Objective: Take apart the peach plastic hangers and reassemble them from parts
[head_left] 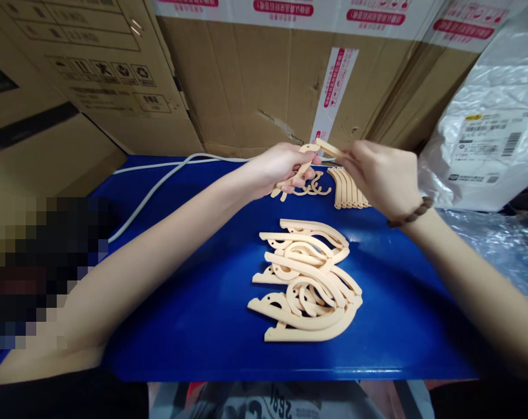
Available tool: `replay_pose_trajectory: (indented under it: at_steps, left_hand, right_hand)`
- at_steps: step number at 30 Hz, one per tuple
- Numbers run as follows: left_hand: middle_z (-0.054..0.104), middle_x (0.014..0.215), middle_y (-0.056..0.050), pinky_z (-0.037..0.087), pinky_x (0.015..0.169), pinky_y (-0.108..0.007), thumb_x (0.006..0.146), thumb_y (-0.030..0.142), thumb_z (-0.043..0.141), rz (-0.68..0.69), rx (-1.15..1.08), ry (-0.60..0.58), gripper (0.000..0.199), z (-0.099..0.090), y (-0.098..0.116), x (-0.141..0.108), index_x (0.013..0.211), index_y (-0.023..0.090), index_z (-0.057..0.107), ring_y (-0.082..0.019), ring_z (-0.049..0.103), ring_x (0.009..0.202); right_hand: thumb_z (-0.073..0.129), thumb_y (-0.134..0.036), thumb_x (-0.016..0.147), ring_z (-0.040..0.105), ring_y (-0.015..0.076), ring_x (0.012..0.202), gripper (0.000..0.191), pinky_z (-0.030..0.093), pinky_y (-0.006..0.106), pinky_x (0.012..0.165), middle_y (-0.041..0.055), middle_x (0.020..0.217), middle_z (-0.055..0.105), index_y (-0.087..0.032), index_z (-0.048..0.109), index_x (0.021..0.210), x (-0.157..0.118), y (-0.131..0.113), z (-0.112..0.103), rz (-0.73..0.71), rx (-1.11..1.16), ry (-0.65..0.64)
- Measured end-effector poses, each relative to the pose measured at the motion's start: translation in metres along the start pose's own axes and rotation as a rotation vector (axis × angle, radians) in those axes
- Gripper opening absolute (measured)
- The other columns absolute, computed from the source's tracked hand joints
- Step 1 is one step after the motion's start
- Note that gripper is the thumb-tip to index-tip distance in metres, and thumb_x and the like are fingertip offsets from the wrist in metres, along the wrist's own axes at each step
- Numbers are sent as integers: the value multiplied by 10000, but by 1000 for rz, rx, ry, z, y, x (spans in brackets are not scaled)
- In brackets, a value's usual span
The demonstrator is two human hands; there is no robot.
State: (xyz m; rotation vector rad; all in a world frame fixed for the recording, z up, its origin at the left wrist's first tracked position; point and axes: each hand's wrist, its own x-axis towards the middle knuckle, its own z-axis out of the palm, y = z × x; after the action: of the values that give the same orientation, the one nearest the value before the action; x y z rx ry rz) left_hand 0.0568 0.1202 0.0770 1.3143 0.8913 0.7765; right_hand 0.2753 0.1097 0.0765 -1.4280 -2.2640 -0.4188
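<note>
My left hand (275, 166) is closed around a beige plastic folding-hanger piece (308, 149), a curved part with a small hole. In my right hand (379, 177), which wears a brown bracelet, the fingers pinch a straight beige hanger arm (327, 148). The two pieces meet, or nearly meet, at their tips; I cannot tell whether they are joined. Just below my hands lie loose hanger hooks (319, 189), partly hidden by my left fingers. A row of hanger arms (346, 189) is lined up beneath my right hand. Nearer to me, several folded hangers (307, 321) overlap in a pile.
Everything lies on a blue tabletop (194, 326). Cardboard boxes (246, 87) wall off the back and left. A white cable (154, 189) runs along the left and rear. At right stand a white plastic-wrapped parcel (477, 139) and clear plastic wrap (499, 250).
</note>
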Motion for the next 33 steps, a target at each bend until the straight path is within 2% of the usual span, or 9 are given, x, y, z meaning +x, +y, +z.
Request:
replay_pose_trajectory:
  at_steps: [3, 7, 11, 13, 17, 20, 23, 26, 33]
  left_hand:
    - [405, 606, 41, 136, 431, -238, 1143, 336, 336, -34, 2, 7, 387, 10, -2, -3, 856, 179, 545, -31, 256, 408]
    - [374, 590, 56, 173, 471, -241, 1143, 358, 337, -10, 195, 101, 415, 16, -6, -5, 803, 196, 510, -46, 269, 417]
    - [499, 655, 18, 373, 611, -243, 1109, 285, 435, 354, 573, 336, 345, 2, -9, -5, 802, 196, 566, -113, 529, 609]
    - [564, 692, -2, 415, 665, -251, 1102, 287, 424, 398, 608, 420, 366, -13, -9, -4, 806, 191, 615, -139, 586, 690]
    - [695, 813, -45, 444, 700, -245, 1042, 174, 423, 200, 554, 465, 416, -45, -11, 2, 723, 167, 689, -143, 610, 784]
    - [712, 811, -46, 429, 643, -228, 944, 144, 520, 101, 543, 502, 288, -62, -19, 6, 742, 165, 725, -129, 581, 738]
    - [668, 702, -37, 381, 562, -225, 863, 159, 625, -14, 523, 521, 135, -72, -31, 9, 758, 160, 710, -114, 538, 621]
    - [637, 641, -28, 355, 550, -240, 822, 168, 691, -94, 543, 522, 111, -80, -40, 12, 712, 165, 685, -110, 516, 569]
    - [632, 635, -14, 325, 588, -268, 801, 253, 795, -105, 680, 549, 240, -99, -59, 14, 627, 172, 651, -119, 478, 581]
  right_hand:
    - [382, -450, 1086, 682, 267, 802, 396, 401, 360, 665, 152, 891, 750, -194, 674, 1009, -4, -11, 10, -17, -13, -48]
    - [434, -363, 1042, 609, 229, 650, 287, 392, 343, 627, 102, 711, 661, -201, 628, 906, -1, -17, 12, 15, 151, -104]
    - [482, -321, 991, 534, 164, 514, 252, 395, 310, 515, 47, 656, 632, -216, 620, 808, 8, -7, 6, 206, 722, -349]
    - [482, -357, 997, 511, 155, 491, 252, 362, 302, 455, 31, 661, 629, -214, 663, 896, 13, 5, 7, 302, 849, -391]
    - [511, -474, 1029, 511, 164, 566, 283, 385, 309, 538, 1, 650, 563, -243, 623, 909, 20, 32, 18, 344, 702, -99]
    - [614, -436, 994, 582, 192, 718, 203, 428, 336, 699, 28, 779, 651, -255, 567, 916, 21, 42, 20, 312, 564, 36]
    - [616, -393, 987, 630, 239, 875, 153, 418, 358, 755, 92, 973, 725, -244, 577, 991, 16, 44, 13, 212, 297, 38]
    - [539, -387, 1024, 624, 272, 962, 175, 377, 371, 735, 147, 1043, 736, -224, 602, 1013, 6, 49, 8, 73, -6, 32]
    - [517, -344, 1007, 582, 259, 868, 141, 316, 379, 669, 156, 980, 729, -251, 596, 937, -32, 94, 14, -37, -67, -61]
